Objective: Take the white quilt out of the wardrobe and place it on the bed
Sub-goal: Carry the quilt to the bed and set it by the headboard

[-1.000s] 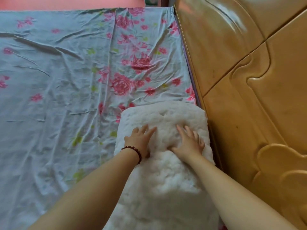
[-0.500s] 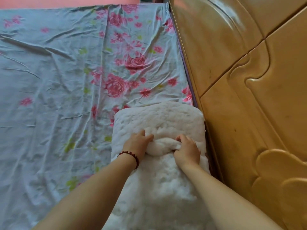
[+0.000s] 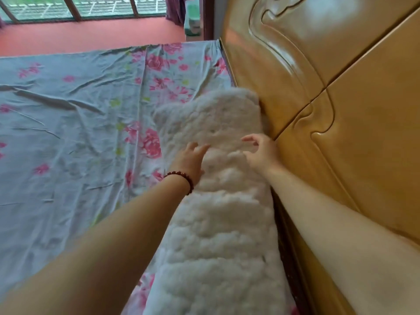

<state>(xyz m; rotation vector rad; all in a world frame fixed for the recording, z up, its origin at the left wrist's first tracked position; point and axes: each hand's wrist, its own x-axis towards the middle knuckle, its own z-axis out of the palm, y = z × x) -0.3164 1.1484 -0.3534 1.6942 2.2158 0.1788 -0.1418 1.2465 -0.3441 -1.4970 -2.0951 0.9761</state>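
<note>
- Head view: the white quilt (image 3: 223, 201), thick and fluffy, lies as a long folded strip on the bed (image 3: 68, 133), running from the bottom centre of the frame up to the middle, along the bed's right edge.
- The quilt's far end, at centre frame, is blurred and looks raised off the sheet; its right corner sits against the wooden headboard (image 3: 318, 110).
- The bed wears a grey-blue sheet (image 3: 56, 105) printed with pink flowers and small green leaves; it is creased and fills the left half of the frame.
- The left hand (image 3: 189, 159) reaches in from the lower left and rests on the quilt's left side, fingers (image 3: 200, 147) loosely spread and slightly curled, not closed on the fabric.
- A dark red bead bracelet (image 3: 181, 178) circles the left wrist.
- The right hand (image 3: 261, 151) comes in from the lower right and sits at the quilt's right edge, just beside the headboard; thumb and forefinger are curved towards each other with a gap between them, and I cannot tell whether they pinch any of the quilt.
- The glossy golden-brown headboard, carved with curved panels, takes up the right side of the frame.
- Beyond the bed, at upper left, a red floor (image 3: 91, 35) leads to a window (image 3: 75, 6) with dark frames.
</note>
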